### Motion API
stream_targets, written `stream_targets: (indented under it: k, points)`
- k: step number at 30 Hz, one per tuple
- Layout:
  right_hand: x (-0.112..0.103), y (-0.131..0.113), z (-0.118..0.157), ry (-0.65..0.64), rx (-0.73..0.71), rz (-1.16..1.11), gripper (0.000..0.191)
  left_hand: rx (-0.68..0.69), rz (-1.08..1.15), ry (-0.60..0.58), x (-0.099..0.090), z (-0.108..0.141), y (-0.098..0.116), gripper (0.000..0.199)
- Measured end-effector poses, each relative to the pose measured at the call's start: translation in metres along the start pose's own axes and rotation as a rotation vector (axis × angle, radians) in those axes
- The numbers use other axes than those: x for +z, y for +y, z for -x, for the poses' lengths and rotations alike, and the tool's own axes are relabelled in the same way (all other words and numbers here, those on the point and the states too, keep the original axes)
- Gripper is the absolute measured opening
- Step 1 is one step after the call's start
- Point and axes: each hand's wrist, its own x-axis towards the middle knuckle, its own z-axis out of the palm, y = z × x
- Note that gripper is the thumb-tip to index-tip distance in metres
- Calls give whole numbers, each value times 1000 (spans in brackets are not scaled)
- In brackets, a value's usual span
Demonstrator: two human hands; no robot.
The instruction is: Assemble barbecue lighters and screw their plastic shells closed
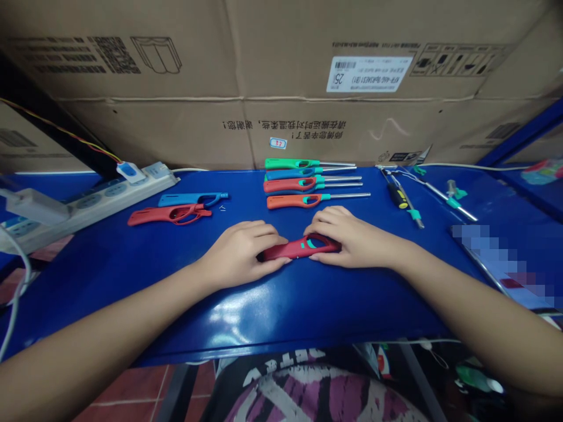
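Near the middle of the blue table lies a red lighter body (290, 249), with a bit of turquoise showing at its trigger opening. My left hand (248, 252) grips its left end between thumb and fingers. Around its right end, by the trigger loop, my right hand (341, 240) is closed; no metal tube shows there. Beyond my hands, several long-necked lighters in green, blue, red and an orange-red lighter (290, 201) lie stacked in a row, metal tubes pointing right. To the left rest a blue lighter casing (187, 199) and a red lighter casing (165, 215), both without tubes.
A black-and-yellow screwdriver (397, 196) lies at right beside loose metal tubes (448, 199) with turquoise parts. Small screws (222, 208) sit by the casings. A white power strip (109, 196) with plugs runs along the left. A cardboard box (246, 76) stands behind the blue table (246, 316).
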Motion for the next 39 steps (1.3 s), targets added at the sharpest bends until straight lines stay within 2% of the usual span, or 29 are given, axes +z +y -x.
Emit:
stream_targets:
  k: [6,11,14,22,30,39]
  points:
    - [1,-1,0,9,1,4,37,-24,-79,-51,-2,0,5,27]
    - [0,-3,0,8,-64,141,38,13,-290,-80,-2,1,16,27]
    - [0,-4,-1,-5,-89,212,39,34,-333,-57,-1,2,18,28]
    - [-3,-3,-2,51,-176,246,34,8,-206,13,4,2,5,28]
    - [-3,-6,0,70,-156,146,27,-2,-133,7,5,1,8,28]
    - [-3,-10,1,60,-166,161,25,-4,-56,24,3,2,10,28]
